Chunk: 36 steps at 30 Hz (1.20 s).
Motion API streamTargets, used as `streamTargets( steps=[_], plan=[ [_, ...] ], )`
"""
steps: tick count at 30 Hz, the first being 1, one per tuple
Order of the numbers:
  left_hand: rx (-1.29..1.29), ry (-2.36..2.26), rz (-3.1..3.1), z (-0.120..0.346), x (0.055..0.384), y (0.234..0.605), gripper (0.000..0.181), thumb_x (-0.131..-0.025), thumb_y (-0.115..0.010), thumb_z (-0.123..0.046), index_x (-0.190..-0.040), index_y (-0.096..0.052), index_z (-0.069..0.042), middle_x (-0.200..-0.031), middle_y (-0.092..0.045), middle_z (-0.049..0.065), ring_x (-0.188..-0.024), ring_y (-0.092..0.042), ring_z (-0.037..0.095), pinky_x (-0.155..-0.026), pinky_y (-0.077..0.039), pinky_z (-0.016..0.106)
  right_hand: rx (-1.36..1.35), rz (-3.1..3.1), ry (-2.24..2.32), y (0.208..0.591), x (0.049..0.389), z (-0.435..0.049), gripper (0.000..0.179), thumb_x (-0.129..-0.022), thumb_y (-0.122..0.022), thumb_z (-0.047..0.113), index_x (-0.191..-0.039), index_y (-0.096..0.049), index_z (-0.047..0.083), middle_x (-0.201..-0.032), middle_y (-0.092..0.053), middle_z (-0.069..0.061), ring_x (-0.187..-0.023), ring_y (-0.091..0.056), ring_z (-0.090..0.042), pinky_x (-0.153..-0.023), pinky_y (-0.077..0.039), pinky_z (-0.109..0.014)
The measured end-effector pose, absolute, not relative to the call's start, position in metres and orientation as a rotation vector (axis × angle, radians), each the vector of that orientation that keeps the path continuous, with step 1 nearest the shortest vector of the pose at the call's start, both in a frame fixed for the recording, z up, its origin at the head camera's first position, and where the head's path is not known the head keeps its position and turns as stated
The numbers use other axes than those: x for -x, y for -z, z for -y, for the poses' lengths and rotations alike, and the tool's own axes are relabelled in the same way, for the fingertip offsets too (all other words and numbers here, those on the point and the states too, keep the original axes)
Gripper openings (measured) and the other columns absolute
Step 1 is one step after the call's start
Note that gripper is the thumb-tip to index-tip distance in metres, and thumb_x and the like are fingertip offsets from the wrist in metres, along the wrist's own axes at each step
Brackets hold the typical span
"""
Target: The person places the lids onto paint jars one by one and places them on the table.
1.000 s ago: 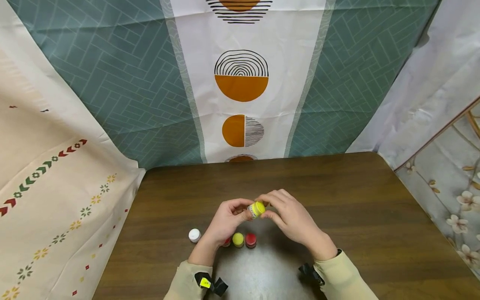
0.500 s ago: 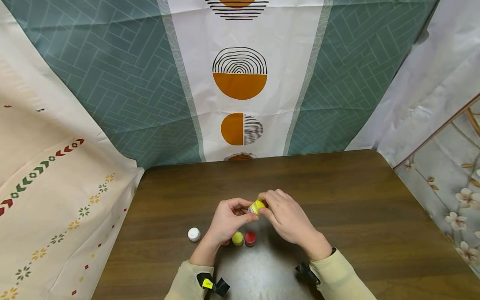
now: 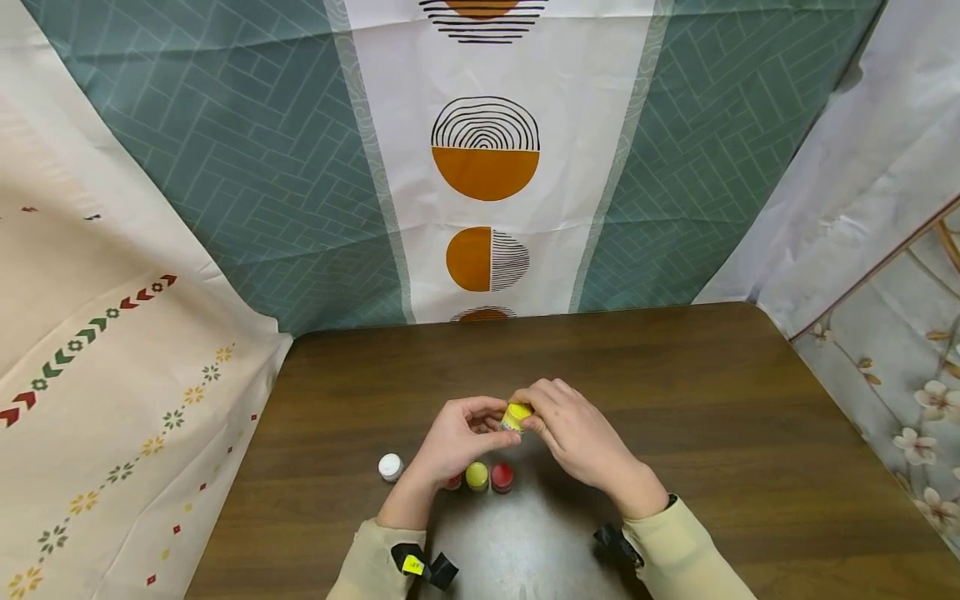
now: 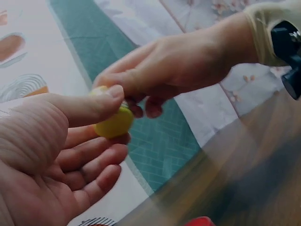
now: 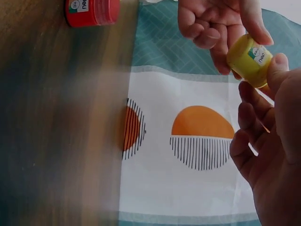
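Note:
A small yellow paint jar (image 3: 515, 418) with a white and green label is held up over the table between both hands. My left hand (image 3: 455, 440) pinches one end of it, thumb on one side and fingertips on the other; its remaining fingers spread loosely below in the left wrist view. From the other side, my right hand (image 3: 581, 437) pinches the jar with thumb and fingers. In the right wrist view the jar (image 5: 249, 60) lies tilted, label showing, with both thumbs against it.
On the brown wooden table (image 3: 697, 400), a yellow-lidded jar (image 3: 477, 476) and a red jar (image 3: 502, 477) stand side by side below the hands. Another red jar (image 3: 453, 482) is partly hidden by the left wrist. A white jar (image 3: 390, 467) stands left of it.
My right hand has moved in slightly, its fingers wrapping further over the yellow jar. The jar has tipped to a more upright slant. The jars on the table have stayed put.

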State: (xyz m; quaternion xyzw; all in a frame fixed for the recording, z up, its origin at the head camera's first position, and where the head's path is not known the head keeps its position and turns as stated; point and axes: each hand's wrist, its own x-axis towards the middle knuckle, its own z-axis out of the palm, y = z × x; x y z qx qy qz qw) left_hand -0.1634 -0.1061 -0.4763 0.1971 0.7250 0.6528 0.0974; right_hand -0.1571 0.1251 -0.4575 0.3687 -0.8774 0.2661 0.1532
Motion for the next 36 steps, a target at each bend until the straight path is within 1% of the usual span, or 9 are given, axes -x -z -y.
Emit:
streamTargets(
  steps=[3, 7, 10, 13, 22, 24, 26, 31, 36],
  plan=[
    [-0.61, -1.875, -2.17, 0.11, 0.165, 0.472, 0.036, -0.091, -0.087, -0.009, -0.124, -0.077, -0.002, -0.108, -0.078, 0.009, -0.091, -0.072, 0.024, -0.078, -0.06, 0.027, -1.081, 2.52, -0.728, 0.455, 0.159, -0.125, 0.042, -0.108, -0.049, 0.045, -0.131, -0.066, 0.014, -0.118, -0.062, 0.005, -0.102, -0.055, -0.014, -0.093, -0.049, -0.037],
    [-0.633, -1.804, -2.236, 0.118, 0.166, 0.466, 0.037, -0.091, -0.087, -0.013, -0.125, -0.076, -0.004, -0.107, -0.075, 0.007, -0.092, -0.071, 0.024, -0.08, -0.06, 0.029, -1.078, 2.555, -0.714, 0.452, 0.16, -0.125, 0.04, -0.109, -0.059, 0.038, -0.144, -0.063, 0.02, -0.13, -0.063, 0.004, -0.115, -0.06, -0.017, -0.103, -0.05, -0.044],
    [-0.611, -1.765, -2.327, 0.134, 0.166, 0.463, 0.038, -0.09, -0.088, -0.012, -0.124, -0.073, -0.004, -0.11, -0.075, 0.006, -0.092, -0.071, 0.024, -0.082, -0.06, 0.031, -1.02, 2.596, -0.727, 0.452, 0.161, -0.131, 0.049, -0.109, -0.06, 0.04, -0.156, -0.054, 0.027, -0.139, -0.061, 0.004, -0.125, -0.06, -0.02, -0.106, -0.05, -0.049],
    [-0.54, -1.711, -2.452, 0.163, 0.164, 0.462, 0.038, -0.09, -0.088, -0.011, -0.123, -0.07, -0.006, -0.11, -0.076, 0.005, -0.091, -0.07, 0.023, -0.082, -0.059, 0.032, -0.962, 2.647, -0.749, 0.455, 0.161, -0.145, 0.053, -0.11, -0.057, 0.044, -0.161, -0.048, 0.032, -0.145, -0.058, 0.003, -0.129, -0.061, -0.023, -0.107, -0.05, -0.052],
    [-0.172, -1.357, -2.751, 0.271, 0.141, 0.478, 0.042, -0.093, -0.087, -0.023, -0.126, -0.068, -0.005, -0.113, -0.077, 0.003, -0.097, -0.072, 0.019, -0.08, -0.059, 0.029, -0.829, 2.847, -0.78, 0.462, 0.16, -0.194, 0.051, -0.113, -0.052, 0.046, -0.159, -0.052, 0.027, -0.154, -0.053, 0.001, -0.135, -0.059, -0.027, -0.107, -0.05, -0.054],
    [-0.104, -1.256, -2.8, 0.284, 0.135, 0.484, 0.04, -0.092, -0.087, -0.024, -0.124, -0.069, -0.007, -0.108, -0.075, 0.001, -0.094, -0.069, 0.018, -0.078, -0.057, 0.03, -0.825, 2.866, -0.791, 0.464, 0.16, -0.199, 0.05, -0.113, -0.051, 0.046, -0.159, -0.052, 0.025, -0.154, -0.053, 0.0, -0.135, -0.059, -0.027, -0.107, -0.05, -0.054],
    [-0.058, -1.172, -2.828, 0.292, 0.131, 0.492, 0.037, -0.092, -0.088, -0.024, -0.121, -0.07, -0.009, -0.102, -0.072, 0.0, -0.09, -0.066, 0.017, -0.075, -0.053, 0.03, -0.821, 2.88, -0.806, 0.465, 0.16, -0.201, 0.05, -0.113, -0.05, 0.046, -0.159, -0.052, 0.025, -0.154, -0.052, -0.001, -0.136, -0.059, -0.028, -0.107, -0.05, -0.055],
    [-0.035, -1.107, -2.813, 0.293, 0.128, 0.508, 0.037, -0.089, -0.09, -0.022, -0.117, -0.071, -0.008, -0.089, -0.062, 0.001, -0.08, -0.054, 0.019, -0.068, -0.045, 0.03, -0.82, 2.907, -0.838, 0.468, 0.159, -0.201, 0.048, -0.114, -0.051, 0.044, -0.157, -0.054, 0.025, -0.155, -0.052, -0.001, -0.136, -0.058, -0.028, -0.108, -0.049, -0.056],
    [-0.038, -1.141, -2.806, 0.283, 0.133, 0.518, 0.036, -0.087, -0.091, -0.015, -0.116, -0.072, -0.007, -0.086, -0.061, 0.002, -0.076, -0.054, 0.018, -0.067, -0.045, 0.029, -0.819, 2.909, -0.851, 0.471, 0.158, -0.201, 0.048, -0.113, -0.052, 0.046, -0.155, -0.056, 0.026, -0.154, -0.053, 0.002, -0.135, -0.059, -0.025, -0.108, -0.05, -0.054]
  ],
)
